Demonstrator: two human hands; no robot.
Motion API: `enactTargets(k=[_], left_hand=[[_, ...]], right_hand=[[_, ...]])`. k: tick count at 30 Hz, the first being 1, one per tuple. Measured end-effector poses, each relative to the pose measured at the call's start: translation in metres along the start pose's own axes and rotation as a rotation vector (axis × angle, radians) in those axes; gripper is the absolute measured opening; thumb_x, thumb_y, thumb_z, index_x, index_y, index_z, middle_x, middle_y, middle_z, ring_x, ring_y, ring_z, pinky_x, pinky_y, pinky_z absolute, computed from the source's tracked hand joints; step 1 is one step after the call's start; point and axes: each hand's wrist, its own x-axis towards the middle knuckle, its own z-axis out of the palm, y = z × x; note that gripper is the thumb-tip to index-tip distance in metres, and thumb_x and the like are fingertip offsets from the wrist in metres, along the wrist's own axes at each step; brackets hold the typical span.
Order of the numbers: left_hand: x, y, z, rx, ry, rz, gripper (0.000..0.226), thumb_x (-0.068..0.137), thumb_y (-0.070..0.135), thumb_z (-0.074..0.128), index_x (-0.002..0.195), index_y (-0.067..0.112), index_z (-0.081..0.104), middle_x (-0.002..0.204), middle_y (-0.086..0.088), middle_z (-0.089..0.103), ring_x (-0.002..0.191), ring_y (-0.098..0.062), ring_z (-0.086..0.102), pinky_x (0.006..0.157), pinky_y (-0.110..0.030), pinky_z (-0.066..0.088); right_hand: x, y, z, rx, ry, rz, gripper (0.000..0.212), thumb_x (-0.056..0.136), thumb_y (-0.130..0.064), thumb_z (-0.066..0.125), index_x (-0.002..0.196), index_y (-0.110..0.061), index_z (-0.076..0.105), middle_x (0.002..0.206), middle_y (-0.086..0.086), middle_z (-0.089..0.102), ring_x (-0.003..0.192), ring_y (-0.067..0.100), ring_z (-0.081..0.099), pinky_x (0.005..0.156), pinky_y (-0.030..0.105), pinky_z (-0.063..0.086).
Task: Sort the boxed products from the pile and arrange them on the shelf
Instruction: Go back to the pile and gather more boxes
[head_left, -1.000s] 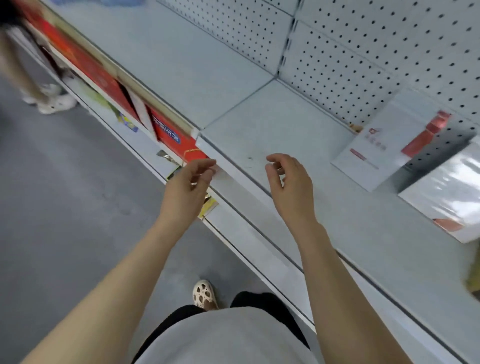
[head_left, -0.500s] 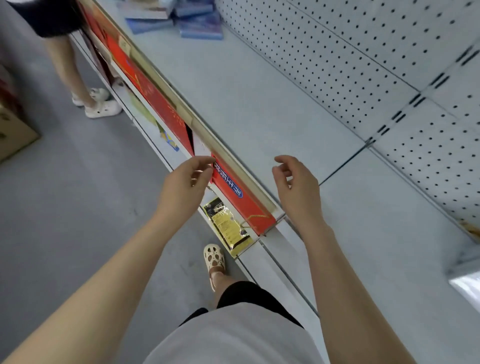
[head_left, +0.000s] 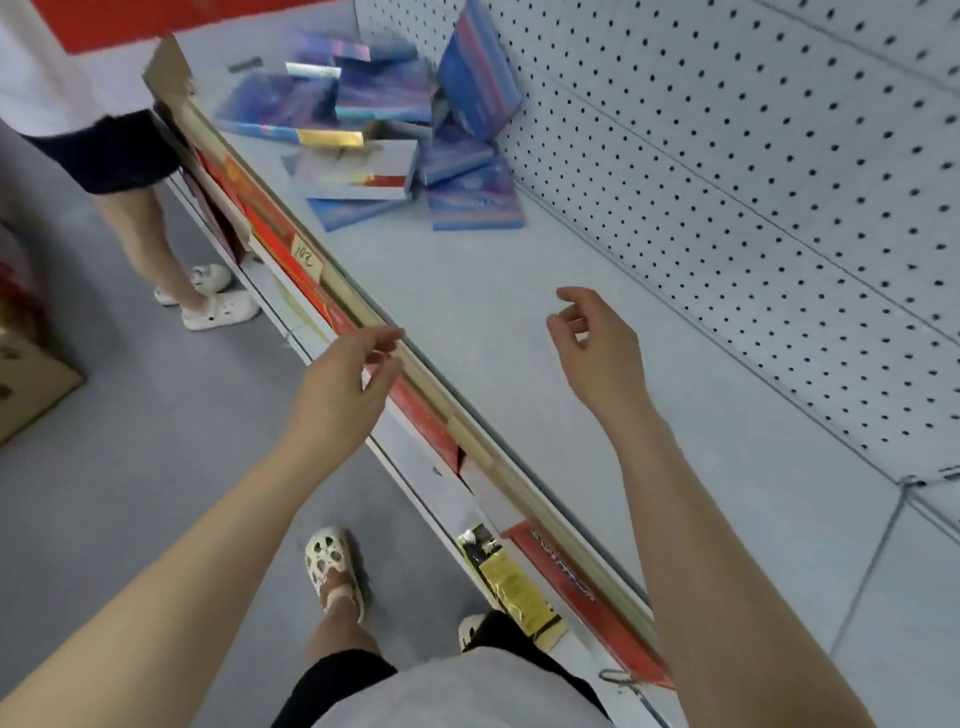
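A loose pile of blue and purple boxes (head_left: 384, 135) lies at the far end of the grey shelf (head_left: 498, 332), against the pegboard back. One box (head_left: 480, 67) leans upright on the pegboard. My left hand (head_left: 343, 395) hovers at the shelf's front edge, fingers loosely curled, holding nothing. My right hand (head_left: 597, 353) hangs above the bare middle of the shelf, fingers relaxed and empty. Both hands are well short of the pile.
Another person (head_left: 130, 156) in white clogs stands in the aisle beside the pile's end of the shelf. Red boxes (head_left: 415, 410) and a gold packet (head_left: 514, 587) sit on the lower shelf. A cardboard carton (head_left: 26, 379) stands on the floor at left.
My view has swung left along the shelf, bringing the blue box pile closer into sight. Both hands stay empty and have kept about the same pose in front of me.
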Motion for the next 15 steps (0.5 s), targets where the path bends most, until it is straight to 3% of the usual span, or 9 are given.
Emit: enactTargets(k=[3, 11, 15], left_hand=[[0.061, -0.029, -0.031, 0.052, -0.03, 0.082, 0.031, 0.095, 0.021, 0.056, 0.125, 0.025, 0.06, 0.114, 0.009, 0.063, 0.102, -0.011, 0.061, 0.093, -0.036, 0.049], [0.201, -0.073, -0.106, 0.211, -0.15, 0.232, 0.035, 0.096, 0.023, 0.056, 0.131, 0.023, 0.057, 0.127, 0.0, 0.058, 0.106, -0.021, 0.057, 0.087, -0.027, 0.04], [0.269, -0.08, -0.122, 0.255, -0.142, 0.277, 0.04, 0.097, 0.022, 0.055, 0.136, 0.023, 0.052, 0.14, -0.001, 0.05, 0.121, -0.023, 0.052, 0.1, -0.034, 0.042]], right_hand=[[0.042, -0.028, 0.032, 0.018, 0.064, 0.047, 0.031, 0.096, -0.026, 0.057, 0.127, -0.022, 0.057, 0.105, -0.001, 0.066, 0.096, 0.012, 0.06, 0.091, 0.032, 0.048], [0.103, -0.094, 0.119, 0.042, 0.134, 0.216, 0.033, 0.097, -0.026, 0.058, 0.129, -0.019, 0.056, 0.099, -0.003, 0.063, 0.09, 0.013, 0.059, 0.085, 0.024, 0.044], [0.14, -0.112, 0.153, 0.02, 0.131, 0.245, 0.034, 0.096, -0.025, 0.057, 0.13, -0.021, 0.055, 0.101, -0.002, 0.064, 0.089, 0.012, 0.059, 0.081, 0.023, 0.041]])
